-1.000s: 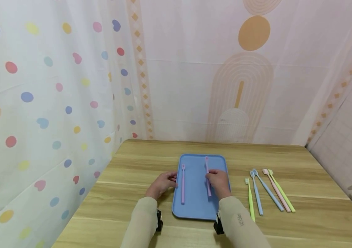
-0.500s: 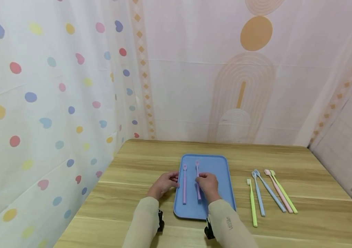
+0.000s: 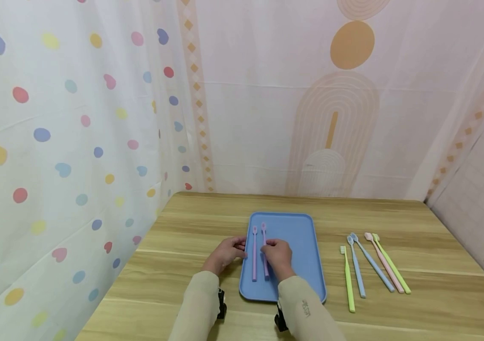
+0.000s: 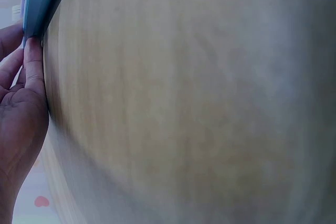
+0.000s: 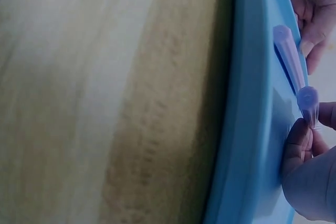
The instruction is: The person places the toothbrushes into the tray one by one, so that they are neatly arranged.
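Right hand pinching one purple toothbrush, left hand loosely touching blue tray, sleeve lettering illegible

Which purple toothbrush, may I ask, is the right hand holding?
It is the purple toothbrush farther from the left hand; the right hand pinches it, while its twin lies unheld on the blue tray.

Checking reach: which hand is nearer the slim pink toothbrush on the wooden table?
Right. The right hand holds a slim purple toothbrush over the rectangular blue tray, left of the pink toothbrush; the left hand is farther away, at the tray's left edge.
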{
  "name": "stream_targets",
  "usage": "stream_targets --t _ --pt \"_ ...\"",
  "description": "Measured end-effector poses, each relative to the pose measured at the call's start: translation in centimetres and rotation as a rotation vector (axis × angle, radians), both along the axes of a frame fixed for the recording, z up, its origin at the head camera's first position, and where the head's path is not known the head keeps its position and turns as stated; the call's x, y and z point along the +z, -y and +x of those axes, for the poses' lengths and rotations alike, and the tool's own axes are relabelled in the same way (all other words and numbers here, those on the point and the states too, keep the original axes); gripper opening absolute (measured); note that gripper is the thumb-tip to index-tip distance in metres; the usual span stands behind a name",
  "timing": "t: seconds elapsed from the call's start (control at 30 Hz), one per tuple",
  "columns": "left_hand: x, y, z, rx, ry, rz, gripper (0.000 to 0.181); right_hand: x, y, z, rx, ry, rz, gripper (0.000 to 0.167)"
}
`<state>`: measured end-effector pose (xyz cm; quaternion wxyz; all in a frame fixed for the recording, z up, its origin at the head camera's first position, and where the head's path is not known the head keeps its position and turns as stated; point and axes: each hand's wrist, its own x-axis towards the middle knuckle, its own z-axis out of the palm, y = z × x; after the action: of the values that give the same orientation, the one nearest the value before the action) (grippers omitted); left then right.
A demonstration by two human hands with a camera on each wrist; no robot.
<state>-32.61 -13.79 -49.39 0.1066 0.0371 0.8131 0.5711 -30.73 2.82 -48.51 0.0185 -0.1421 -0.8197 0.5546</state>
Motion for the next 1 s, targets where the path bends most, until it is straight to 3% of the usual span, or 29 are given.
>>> stream_targets --t 0.6,1.0 --pt "0.0 -0.4 -0.1 -0.030 -0.015 -0.006 0.054 0.6 0.5 1.6 0.037 -0.162 0.253 0.011" --pt "0.1 0.2 0.0 -0.017 -0.006 -0.011 0.056 0.5 0.3 1.2 0.073 -0.154 0.188 0.018"
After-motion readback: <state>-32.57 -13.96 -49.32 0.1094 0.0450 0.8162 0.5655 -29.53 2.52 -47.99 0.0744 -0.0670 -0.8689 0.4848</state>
